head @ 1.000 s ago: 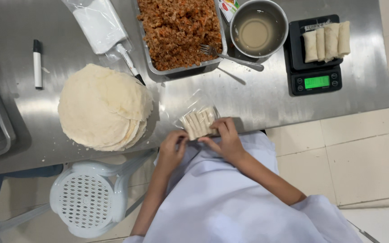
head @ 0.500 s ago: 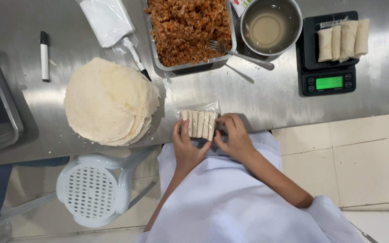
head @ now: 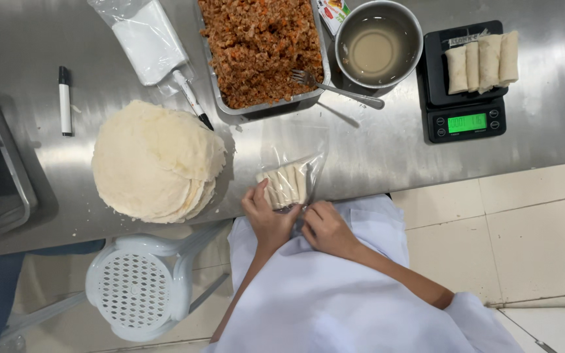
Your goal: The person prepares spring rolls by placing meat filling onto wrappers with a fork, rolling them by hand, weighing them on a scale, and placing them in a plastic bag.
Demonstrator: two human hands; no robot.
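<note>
Bag of spring rolls held at the near edge of the steel table (head: 387, 157).

Clear plastic bag (head: 290, 176), glossy and crinkled, open end pointing far; several pale rolls (head: 284, 186) lie side by side in its near half. Left hand (head: 268, 219) grips the bag's near left corner, right hand (head: 325, 227) pinches its near edge. Stack of round wrappers (head: 155, 160) to the left, tray of minced filling (head: 259, 49) beyond, scale (head: 469, 114) with four rolls far right.

clear roll bag (head: 289, 180), green scale screen (head: 467, 122)
</note>
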